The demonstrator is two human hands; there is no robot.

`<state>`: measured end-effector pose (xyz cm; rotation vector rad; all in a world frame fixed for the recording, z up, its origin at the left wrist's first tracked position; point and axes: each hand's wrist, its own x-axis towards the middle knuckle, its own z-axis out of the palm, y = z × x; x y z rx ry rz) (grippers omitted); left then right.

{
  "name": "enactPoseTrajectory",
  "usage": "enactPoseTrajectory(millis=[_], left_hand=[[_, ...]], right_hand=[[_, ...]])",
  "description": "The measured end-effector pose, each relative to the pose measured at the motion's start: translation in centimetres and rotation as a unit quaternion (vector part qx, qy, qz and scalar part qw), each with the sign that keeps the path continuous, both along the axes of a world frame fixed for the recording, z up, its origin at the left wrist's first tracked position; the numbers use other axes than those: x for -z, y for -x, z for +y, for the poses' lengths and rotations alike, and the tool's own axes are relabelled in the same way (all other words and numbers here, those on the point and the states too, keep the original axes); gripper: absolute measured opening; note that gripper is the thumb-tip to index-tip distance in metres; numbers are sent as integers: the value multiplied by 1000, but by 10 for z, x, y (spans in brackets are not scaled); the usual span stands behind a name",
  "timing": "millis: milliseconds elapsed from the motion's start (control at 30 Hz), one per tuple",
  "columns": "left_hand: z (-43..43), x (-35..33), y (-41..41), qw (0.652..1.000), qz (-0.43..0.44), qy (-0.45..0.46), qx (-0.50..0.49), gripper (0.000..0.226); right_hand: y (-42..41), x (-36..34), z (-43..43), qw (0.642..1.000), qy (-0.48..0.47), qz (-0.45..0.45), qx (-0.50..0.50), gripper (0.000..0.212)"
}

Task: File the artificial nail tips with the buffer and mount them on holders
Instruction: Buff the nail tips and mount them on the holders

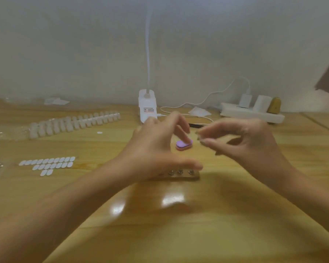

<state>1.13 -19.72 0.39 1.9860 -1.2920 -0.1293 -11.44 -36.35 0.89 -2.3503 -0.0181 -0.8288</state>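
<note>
Your left hand (160, 147) is spread: index fingertip on the small purple-and-pink oval foam buffer (184, 144), thumb wide apart above the wooden holder block with metal studs (180, 175). Your right hand (245, 141) pinches what looks like a small clear artificial nail tip (199, 137) just beside the buffer, though blur obscures it. Grip the buffer firmly first, then stroke the tip's edge lightly. White lamp base (147, 106) beyond the left hand: orange label print, unreadable.
</note>
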Motion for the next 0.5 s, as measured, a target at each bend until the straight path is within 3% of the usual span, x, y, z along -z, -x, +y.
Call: enactPoseTrajectory(millis=[67, 500], left_hand=[[-3, 12, 6, 996, -66, -63, -12, 62], [-12, 29, 11, 994, -89, -6, -61, 70]], right_hand=[[5, 14, 1, 999, 0, 49, -9, 13], [4, 36, 3, 998, 7, 61, -33, 19]])
